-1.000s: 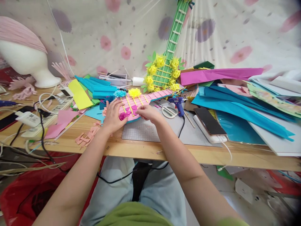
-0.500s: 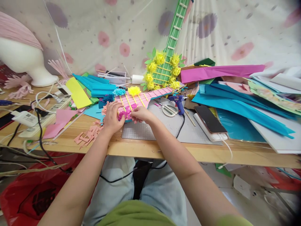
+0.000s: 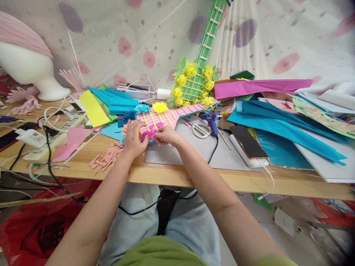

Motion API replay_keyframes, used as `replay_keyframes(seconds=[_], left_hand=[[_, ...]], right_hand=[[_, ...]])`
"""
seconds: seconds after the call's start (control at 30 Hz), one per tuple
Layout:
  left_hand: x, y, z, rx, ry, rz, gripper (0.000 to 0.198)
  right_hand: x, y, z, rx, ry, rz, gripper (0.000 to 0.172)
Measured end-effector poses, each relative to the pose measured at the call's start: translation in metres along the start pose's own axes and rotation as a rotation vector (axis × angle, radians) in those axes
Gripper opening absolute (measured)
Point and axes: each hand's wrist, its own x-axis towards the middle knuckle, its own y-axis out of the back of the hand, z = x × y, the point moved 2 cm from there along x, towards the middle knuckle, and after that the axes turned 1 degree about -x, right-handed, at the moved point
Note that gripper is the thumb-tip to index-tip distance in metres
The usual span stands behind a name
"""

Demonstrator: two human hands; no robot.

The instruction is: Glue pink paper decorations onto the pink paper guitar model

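Observation:
A pink paper guitar [image 3: 180, 111] with yellow strips and white strings lies on the table, its neck toward the right. On its near edge is a magenta paper flower [image 3: 149, 133]. My left hand [image 3: 134, 137] curls round the flower's left side, thumb and fingers against it and the guitar body. The right hand [image 3: 166, 135] pinches the flower's right side between thumb and fingers; the fingertips are partly hidden. Above them on the body sit a yellow paper flower [image 3: 160, 107], a light blue flower [image 3: 142, 108] and a dark blue flower [image 3: 129, 115].
A green paper guitar [image 3: 191, 87] leans at the back. A glue gun [image 3: 212, 122] and scissors [image 3: 200, 130] lie on the grey cutting mat [image 3: 174, 152]. To the right are a phone [image 3: 249, 141] and blue paper [image 3: 285, 123]; peach scraps [image 3: 104, 159] lie left.
The view has shifted slightly, so things appear a little further right. Both hands stay at the magenta flower with almost no movement.

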Motion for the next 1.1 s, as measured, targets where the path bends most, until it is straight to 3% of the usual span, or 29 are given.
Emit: replay_keyframes(seconds=[0.53,0.7,0.8,0.87,0.97,1.1], left_hand=[[0.003,0.003,-0.002,-0.031,-0.037,0.056,0.029],[0.01,0.019,-0.021,-0.108,0.148,0.226,0.023],[0.014,0.029,-0.038,-0.154,0.294,0.332,0.02],[0.013,0.033,-0.051,-0.181,0.371,0.388,0.017],[0.006,0.033,-0.067,-0.155,0.453,0.45,0.016],[-0.008,0.029,-0.076,-0.033,0.44,0.52,0.017]], right_hand=[[-0.003,0.0,-0.002,0.022,0.0,-0.022,0.025],[-0.004,0.004,0.004,0.07,0.021,-0.06,0.029],[-0.006,0.007,0.01,0.086,0.043,-0.054,0.022],[-0.007,0.007,0.013,0.013,0.101,-0.018,0.018],[-0.01,0.007,0.016,-0.289,0.264,0.16,0.011],[-0.013,0.001,0.021,-0.63,0.399,0.341,0.011]])
